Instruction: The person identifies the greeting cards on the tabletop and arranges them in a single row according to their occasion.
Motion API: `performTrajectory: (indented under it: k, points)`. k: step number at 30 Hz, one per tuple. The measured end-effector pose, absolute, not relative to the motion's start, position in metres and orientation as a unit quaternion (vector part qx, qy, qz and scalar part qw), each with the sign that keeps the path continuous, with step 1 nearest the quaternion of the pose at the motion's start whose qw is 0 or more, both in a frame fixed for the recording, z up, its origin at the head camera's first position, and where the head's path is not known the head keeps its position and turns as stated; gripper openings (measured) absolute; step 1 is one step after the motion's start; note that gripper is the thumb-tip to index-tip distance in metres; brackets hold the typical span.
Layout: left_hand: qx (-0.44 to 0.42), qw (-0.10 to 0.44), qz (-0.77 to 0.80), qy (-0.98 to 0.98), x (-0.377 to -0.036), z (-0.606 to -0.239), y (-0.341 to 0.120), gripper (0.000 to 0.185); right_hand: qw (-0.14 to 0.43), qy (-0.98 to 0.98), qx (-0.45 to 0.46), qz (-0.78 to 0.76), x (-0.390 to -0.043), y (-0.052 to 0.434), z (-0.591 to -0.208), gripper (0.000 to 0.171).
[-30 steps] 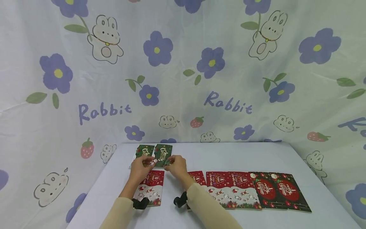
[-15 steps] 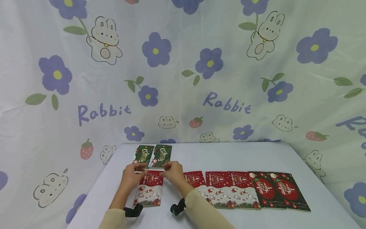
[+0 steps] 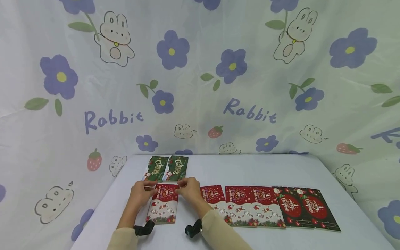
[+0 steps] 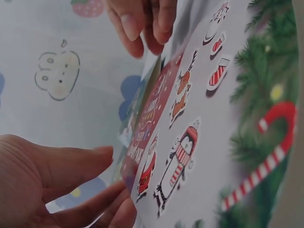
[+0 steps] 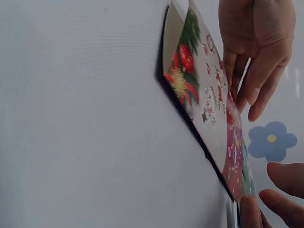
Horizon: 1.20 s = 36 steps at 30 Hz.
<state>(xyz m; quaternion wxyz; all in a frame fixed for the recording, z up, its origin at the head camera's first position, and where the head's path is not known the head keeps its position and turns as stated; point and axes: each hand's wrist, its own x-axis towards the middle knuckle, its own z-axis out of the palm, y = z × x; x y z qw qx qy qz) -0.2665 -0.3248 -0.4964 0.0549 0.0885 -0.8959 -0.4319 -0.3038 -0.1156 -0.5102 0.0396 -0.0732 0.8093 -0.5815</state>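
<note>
Left hand: your left hand (image 3: 141, 193) now sits at the top left corner of the red-and-white card (image 3: 164, 205), low and left of centre in the head view; a second ago it was higher up, on the two green cards (image 3: 167, 167)
Right hand: your right hand (image 3: 189, 188) has dropped the same way and now meets the card's top right corner, just left of the row of cards (image 3: 268, 206)
Grip, left: thumb and fingertips (image 4: 102, 156) close on the card's far edge in the left wrist view, a narrow pinch with the card between them
Grip, right: fingertips (image 5: 251, 211) touch the card's far corner at the lower right of the right wrist view; they look to be pinching it, though only the tips show
Card: it lies near the lower left of the head view, apart from the row; the right wrist view shows its near end raised off the table (image 3: 243, 170), so judge it as being lifted or tipped by its top edge
Green cards: released, lying side by side just above your hands, towards the back of the table
Row: red and dark cards edge to edge along the lower right, untouched
Meaning: both hands have left the green pair and taken up the lone red-and-white card, so the work has passed to that card
</note>
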Motion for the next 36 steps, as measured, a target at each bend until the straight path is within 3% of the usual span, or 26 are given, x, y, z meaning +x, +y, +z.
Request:
performTrajectory:
  k: [26,36]
  points:
    - [0.124,0.045,-0.49,-0.862,-0.273,-0.506,-0.33,0.032,0.051,0.807,-0.046,-0.586,-0.298,-0.122,-0.516,0.024]
    - [0.121,0.043,-0.503,-0.855,-0.275,-0.507,-0.331,0.022,0.051,0.802,-0.041,-0.594,-0.297,-0.118,-0.517,0.024]
